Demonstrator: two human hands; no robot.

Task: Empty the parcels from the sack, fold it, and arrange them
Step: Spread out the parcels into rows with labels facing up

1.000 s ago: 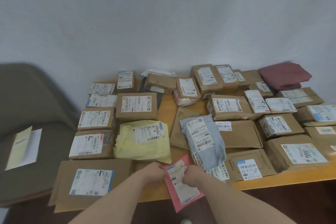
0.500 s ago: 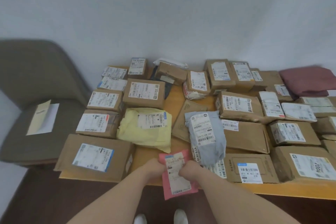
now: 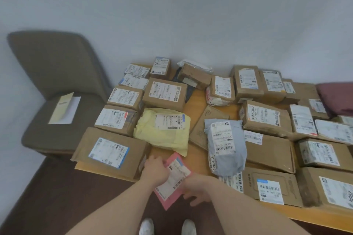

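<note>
Both hands working the pink mailer (image 3: 174, 179) at the near table (image 3: 198, 97) edge. Left hand (image 3: 155, 170) is gripping its left side, fingers curled closed over the edge. Right hand (image 3: 196, 187) is now loosening: fingers spreading open, palm resting on the mailer's right lower corner, not really pinching it anymore. Half a second ago both hands were pinching it near the top, so the right hand is letting go and the mailer is being set down or slid left.

Mailer is lying tilted, its lower end overhanging the table edge toward the person. Just left of the left fingers: large brown box (image 3: 112, 151), nearly touching them. Just beyond the fingers: yellow bag (image 3: 162, 131). Right of the right fingers: grey poly bag (image 3: 224, 145) lying over flat brown parcels.

Sack itself not identifiable here; the maroon cloth (image 3: 338, 97) far right may be it, folded, cannot tell. Judgement: emptying looks done, arranging stage is under way, the pink mailer filling the gap in the front row.
</note>
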